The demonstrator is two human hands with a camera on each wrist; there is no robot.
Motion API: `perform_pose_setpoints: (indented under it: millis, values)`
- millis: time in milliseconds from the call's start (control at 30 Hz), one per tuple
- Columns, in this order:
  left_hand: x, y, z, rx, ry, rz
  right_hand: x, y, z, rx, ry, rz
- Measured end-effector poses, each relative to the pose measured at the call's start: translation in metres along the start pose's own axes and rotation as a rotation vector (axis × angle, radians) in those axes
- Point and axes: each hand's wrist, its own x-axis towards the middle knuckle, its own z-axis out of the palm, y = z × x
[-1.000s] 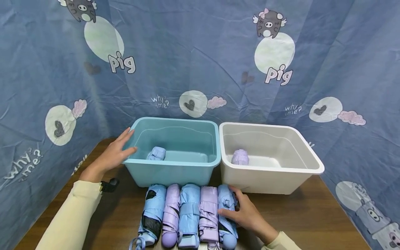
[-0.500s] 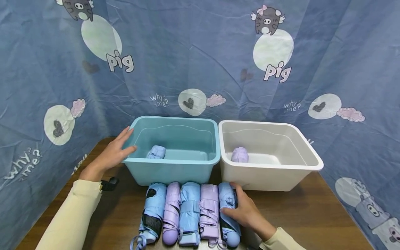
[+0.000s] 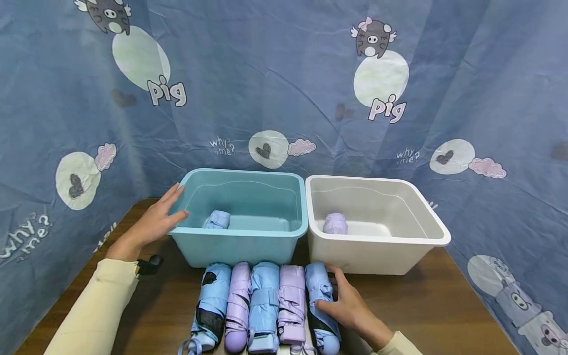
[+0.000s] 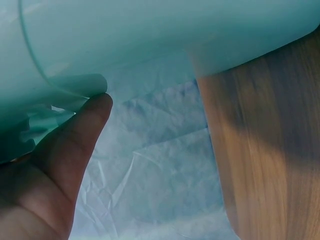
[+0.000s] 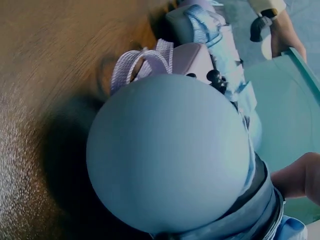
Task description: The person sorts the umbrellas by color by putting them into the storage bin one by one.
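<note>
My right hand [image 3: 352, 305] grips a folded blue umbrella [image 3: 318, 283] at the right end of a row, thumb on its near side and fingers over the far side. Its round blue handle end [image 5: 167, 155] fills the right wrist view. Beside it lie a purple umbrella [image 3: 291, 301], a blue umbrella [image 3: 264, 296], another purple umbrella [image 3: 238, 301] and a leftmost blue umbrella [image 3: 214, 296] with black patches. My left hand [image 3: 151, 224] rests on the left rim of the teal bin [image 3: 239, 231], fingers extended. In the left wrist view its thumb [image 4: 95, 117] touches the bin.
A white bin [image 3: 377, 240] stands right of the teal one, behind the row. One rolled blue umbrella [image 3: 217, 220] lies inside the teal bin, and a purple one [image 3: 336, 224] inside the white bin. A patterned blue cloth [image 3: 284, 88] hangs behind the wooden table [image 3: 426, 310].
The near end of the gripped blue umbrella has swung slightly right, away from its purple neighbour, as my right hand holds it. My left hand stays at the teal bin. The head view has shifted slightly.
</note>
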Motion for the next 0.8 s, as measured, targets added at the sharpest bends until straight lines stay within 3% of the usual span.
perform_pose_setpoints:
  millis: [500, 800]
  values:
    - [0.003, 0.0, 0.0, 0.008, 0.023, -0.006, -0.005, -0.01, -0.019, 0.172, -0.083, -0.014]
    - [-0.001, -0.001, 0.002, -0.001, 0.023, 0.017, -0.009, -0.013, -0.024, 0.192, -0.134, -0.023]
